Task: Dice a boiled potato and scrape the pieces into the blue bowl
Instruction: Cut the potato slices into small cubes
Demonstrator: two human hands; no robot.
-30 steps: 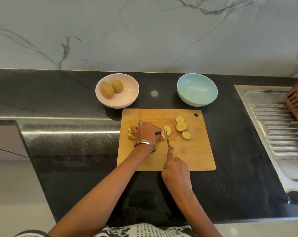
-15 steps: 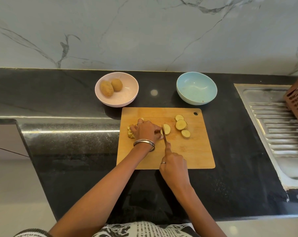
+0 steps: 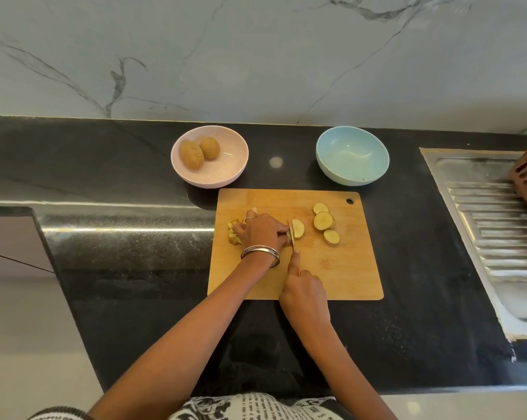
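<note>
The left hand [image 3: 260, 233] is pinning the soft, crumbly potato slice [image 3: 297, 228] mid-board; the right hand [image 3: 304, 294], grip closed around the knife [image 3: 292, 237], is slicing. The blue bowl [image 3: 352, 155] is sitting at one o'clock.

knife [image 3: 292, 237] | moved left across potato slice [image 3: 297, 228] | right hand [image 3: 305, 294] followed

You get soft, even daylight, a bright glare stripe on the black countertop [image 3: 129, 230] edge, bent wide-angle edges, sharp middle.
</note>
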